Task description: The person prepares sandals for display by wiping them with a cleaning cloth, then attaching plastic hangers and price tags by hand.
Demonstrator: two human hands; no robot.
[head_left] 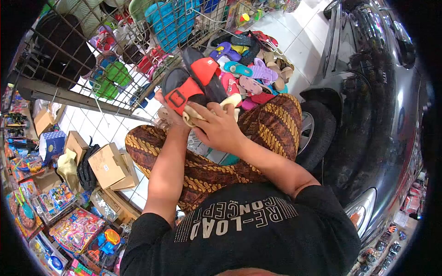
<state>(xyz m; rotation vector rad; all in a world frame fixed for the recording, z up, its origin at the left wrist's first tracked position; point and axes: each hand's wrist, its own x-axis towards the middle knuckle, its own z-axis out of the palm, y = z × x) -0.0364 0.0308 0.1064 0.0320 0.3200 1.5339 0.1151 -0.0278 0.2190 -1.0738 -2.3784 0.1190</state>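
A pair of black sandals with red straps (188,92) is held up above my crossed legs. My left hand (169,110) is closed round the near side of the buckled sandal, its fingers partly hidden behind it. My right hand (220,126) presses a cream cloth (232,100) against the lower end of the sandals, its fingers bent over the cloth. Just beyond the sandals lies a pile of mixed sandals and slippers (258,71) on the white tiled floor.
A wire rack (110,41) hung with footwear stands at the upper left. The front wheel (317,131) of a dark car (368,115) is close on the right. Cardboard boxes (108,165) and packaged toys (76,227) fill the left side.
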